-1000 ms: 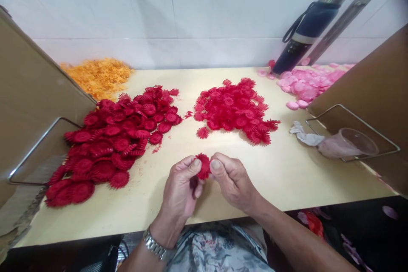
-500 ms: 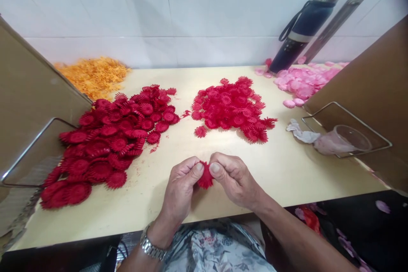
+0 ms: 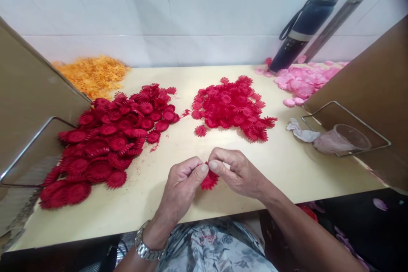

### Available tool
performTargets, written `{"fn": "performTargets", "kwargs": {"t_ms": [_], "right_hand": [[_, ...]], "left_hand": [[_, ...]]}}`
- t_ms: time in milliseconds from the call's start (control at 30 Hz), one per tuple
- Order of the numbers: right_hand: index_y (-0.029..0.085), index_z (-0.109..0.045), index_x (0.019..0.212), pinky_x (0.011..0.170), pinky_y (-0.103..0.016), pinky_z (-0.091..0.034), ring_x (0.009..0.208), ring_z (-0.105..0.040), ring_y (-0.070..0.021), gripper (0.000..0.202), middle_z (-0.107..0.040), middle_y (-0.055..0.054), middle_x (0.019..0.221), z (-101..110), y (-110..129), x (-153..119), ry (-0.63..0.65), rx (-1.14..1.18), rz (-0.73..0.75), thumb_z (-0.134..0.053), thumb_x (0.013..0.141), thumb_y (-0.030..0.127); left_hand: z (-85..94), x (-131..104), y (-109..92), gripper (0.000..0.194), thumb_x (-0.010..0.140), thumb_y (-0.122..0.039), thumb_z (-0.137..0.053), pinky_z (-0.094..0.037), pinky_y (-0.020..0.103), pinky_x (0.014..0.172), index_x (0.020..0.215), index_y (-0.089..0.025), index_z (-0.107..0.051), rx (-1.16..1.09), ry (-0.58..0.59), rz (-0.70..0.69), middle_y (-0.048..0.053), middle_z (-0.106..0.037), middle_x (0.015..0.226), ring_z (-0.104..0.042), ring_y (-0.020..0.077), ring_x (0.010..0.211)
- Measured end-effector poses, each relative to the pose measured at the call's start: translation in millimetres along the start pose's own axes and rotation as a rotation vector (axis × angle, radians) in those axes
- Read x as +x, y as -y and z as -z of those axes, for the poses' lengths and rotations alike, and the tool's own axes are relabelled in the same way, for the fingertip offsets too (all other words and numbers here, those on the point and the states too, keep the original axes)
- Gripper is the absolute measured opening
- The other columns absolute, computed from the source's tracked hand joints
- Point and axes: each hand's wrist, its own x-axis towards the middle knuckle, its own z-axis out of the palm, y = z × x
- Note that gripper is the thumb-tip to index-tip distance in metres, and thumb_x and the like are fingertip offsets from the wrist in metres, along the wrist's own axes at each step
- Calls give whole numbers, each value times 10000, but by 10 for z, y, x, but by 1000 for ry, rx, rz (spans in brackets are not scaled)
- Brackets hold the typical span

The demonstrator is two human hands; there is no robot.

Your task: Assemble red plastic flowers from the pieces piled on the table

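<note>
Forward-down head view, seemingly close

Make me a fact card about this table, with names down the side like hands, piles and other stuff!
Left hand: pinching a red frilly piece
Right hand: pinching the same piece
Left side: dark red pile, with an orange pile behind it
Middle: bright red pile
Back right: pink pile, beside a dark blue bottle
Front right: see-through cup, next to white tissue
Left wrist: silver watch
</note>
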Motion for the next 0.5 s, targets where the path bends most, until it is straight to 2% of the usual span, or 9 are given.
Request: {"fn": "performTargets", "kwargs": {"t_ms": [67,167,233,333,400,500], "right_hand": [[179,-405,633,499,-209,-302,508,-359,-79,291,-379,45,557,-21,9,-2,-15,-24,32,-393,904,283],[180,-400,636,502,-212,-297,511,-367,-80,275,-390,38,570,-100,17,-26,-123,-38,95,-387,900,254],[181,-395,635,496,-215,-285,508,-361,-80,282,-382,37,570,-160,24,-42,-164,-2,123,-378,905,259],[191,-355,616,473,-218,-258,484,-310,-78,324,-316,53,544,-222,12,-50,-168,118,81,-360,917,312],[197,-327,603,463,-217,-251,478,-289,-78,361,-290,58,536,-225,-16,-50,-135,194,12,-340,924,362],[196,-328,600,466,-213,-265,487,-303,-77,390,-310,55,542,-166,-54,-61,-66,223,-73,-320,925,411]], "left_hand": [[-24,-6,18,386,796,-427,-545,-207,232,449,532,-171,-428,-61,-40,14,-60,-314,497,-258,80,476],[-87,-6,48,303,747,-396,-623,-242,216,463,598,-168,-491,-243,-136,62,-58,-380,525,-300,78,490],[-139,0,47,311,700,-385,-671,-255,209,467,576,-160,-497,-384,-169,99,-56,-400,519,-312,75,489],[-194,8,30,354,655,-397,-702,-243,206,453,526,-153,-480,-502,-176,152,-57,-388,483,-285,69,465],[-195,9,31,371,673,-416,-682,-237,209,452,520,-158,-463,-485,-181,152,-60,-367,476,-268,70,462],[-145,3,55,354,735,-406,-629,-244,218,475,540,-163,-462,-300,-180,63,-56,-357,510,-278,81,491]]}}
